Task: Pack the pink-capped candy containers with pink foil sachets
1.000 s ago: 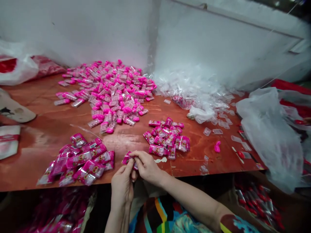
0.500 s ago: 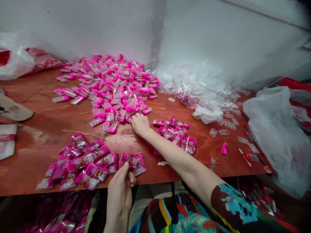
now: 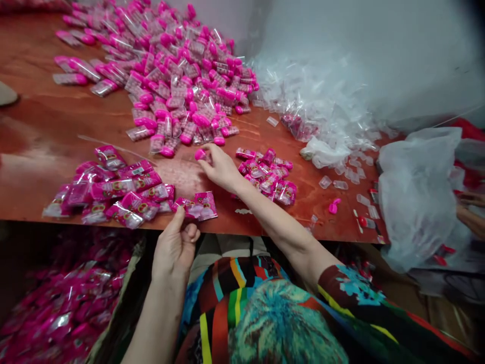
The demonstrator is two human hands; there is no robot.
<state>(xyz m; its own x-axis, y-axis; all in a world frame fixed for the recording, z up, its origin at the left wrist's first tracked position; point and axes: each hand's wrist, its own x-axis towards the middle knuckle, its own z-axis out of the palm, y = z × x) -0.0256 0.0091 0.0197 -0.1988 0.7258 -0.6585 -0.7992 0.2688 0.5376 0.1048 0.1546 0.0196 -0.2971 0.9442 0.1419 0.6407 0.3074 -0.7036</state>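
Observation:
At the table's front edge, my left hand (image 3: 175,246) pinches a pink printed wrapper (image 3: 205,206) between thumb and fingers. My right hand (image 3: 221,169) is closed on a small candy container (image 3: 200,154), of which mainly the pink cap shows. Behind it spreads a big heap of transparent candy containers (image 3: 178,96) with pink caps and small pale beads inside. Left of my left hand lies a pile of pink wrappers (image 3: 113,187), some with containers showing in them. Just right of my right hand is a smaller group of wrapped packets (image 3: 269,174).
Loose transparent plastic pieces (image 3: 318,96) are heaped against the wall at the back right. A white plastic bag (image 3: 417,192) hangs over the right table edge. Below the table at left, a container holds many pink packets (image 3: 68,303). Part of another person's hand (image 3: 472,212) shows at far right.
My right hand has drawn back from the heap toward me with a candy container in it. My left hand stays at the wrapper. The view has tilted downward.

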